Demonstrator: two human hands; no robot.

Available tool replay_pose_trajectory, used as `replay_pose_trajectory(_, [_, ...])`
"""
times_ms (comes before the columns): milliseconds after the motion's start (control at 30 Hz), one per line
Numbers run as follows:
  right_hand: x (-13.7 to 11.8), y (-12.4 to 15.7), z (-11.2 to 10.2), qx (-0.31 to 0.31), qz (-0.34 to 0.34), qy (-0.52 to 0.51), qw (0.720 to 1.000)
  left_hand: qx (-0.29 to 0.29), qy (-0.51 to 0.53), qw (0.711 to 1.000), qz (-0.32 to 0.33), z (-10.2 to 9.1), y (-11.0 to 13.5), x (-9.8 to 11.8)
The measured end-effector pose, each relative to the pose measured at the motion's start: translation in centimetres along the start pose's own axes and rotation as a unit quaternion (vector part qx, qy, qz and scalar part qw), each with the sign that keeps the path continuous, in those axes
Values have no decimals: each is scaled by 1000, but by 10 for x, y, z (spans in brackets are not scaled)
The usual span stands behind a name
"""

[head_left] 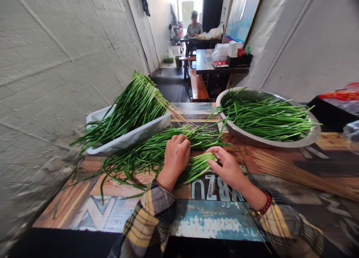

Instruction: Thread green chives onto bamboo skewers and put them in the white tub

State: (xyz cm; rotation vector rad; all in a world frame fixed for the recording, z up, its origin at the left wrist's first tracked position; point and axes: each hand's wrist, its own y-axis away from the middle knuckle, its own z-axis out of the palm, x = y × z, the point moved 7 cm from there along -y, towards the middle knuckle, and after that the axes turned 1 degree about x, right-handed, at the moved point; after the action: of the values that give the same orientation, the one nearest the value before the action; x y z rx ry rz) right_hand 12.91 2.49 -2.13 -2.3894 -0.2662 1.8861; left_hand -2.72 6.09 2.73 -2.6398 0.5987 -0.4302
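Observation:
A loose bunch of green chives (151,153) lies across the painted wooden table (213,220) in front of me. My left hand (176,157) rests on the bunch, fingers curled down over the stalks. My right hand (226,166) pinches the cut ends of the same bunch between thumb and fingertips. A white tray (131,136) at the left holds chives threaded on thin wooden skewers. A large metal bowl (252,138) at the right is filled with more loose chives.
A pile of bare bamboo skewers (303,175) lies on the table at the right. The tiled wall (56,71) runs close along the left. Behind stand more tables and benches (199,86); a person (194,26) sits far back.

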Motion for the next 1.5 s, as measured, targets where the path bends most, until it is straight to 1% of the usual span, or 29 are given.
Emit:
replay_pose_trajectory(100, [-1,0,0,2,0,-5,1000,4,105,995,-3,3,2,2])
replay_pose_trajectory(233, [1,-1,1,0,8,-10,1000,-5,223,975,-8,12,3,3])
replay_pose_trajectory(367, [6,-1,2,-16,37,3,999,-4,284,959,-11,15,2,3])
replay_pose_trajectory(433, [4,-1,1,-20,32,13,999,-5,290,957,-15,14,2,3])
replay_pose_trajectory(567, [-5,2,-1,-8,-2,46,999,-10,294,956,-15,14,3,4])
replay_pose_trajectory(700, [-7,2,-1,-6,-7,42,999,-4,295,955,-23,12,4,5])
replay_pose_trajectory(1000, [-4,1,0,-18,8,-9,1000,5,312,950,-17,9,4,12])
replay_pose_trajectory(1267, [-2,2,2,-7,45,-69,997,-1,340,940,-14,9,4,13])
replay_pose_trajectory(1500, [0,1,1,-2,47,-73,996,-3,345,938,-16,8,3,14])
